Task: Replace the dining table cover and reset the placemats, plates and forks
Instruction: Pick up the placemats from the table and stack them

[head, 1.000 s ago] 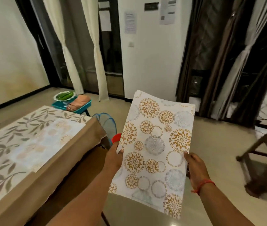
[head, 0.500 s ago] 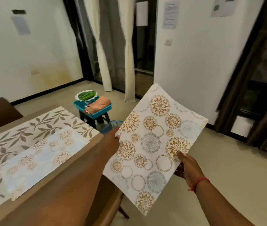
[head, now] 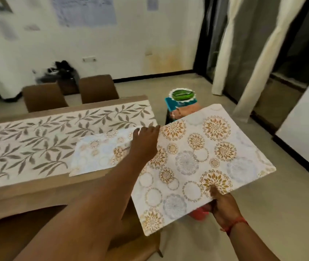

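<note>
Over the last second the view had swung from the far wall round to the table [head: 36, 187], and the floral placemat [head: 197, 162] had tipped from near upright to almost flat, carried just off the table's end corner. The left hand [head: 146, 140] gripped its far edge with curled fingers; the right hand [head: 223, 206] pinched its near edge, thumb on top. This suggested it would be laid beside the placemat [head: 100, 153] already lying on the leaf-patterned cover [head: 36, 140]. Forks were not visible, and the green-topped stack [head: 182, 94] beyond was blurred.
</note>
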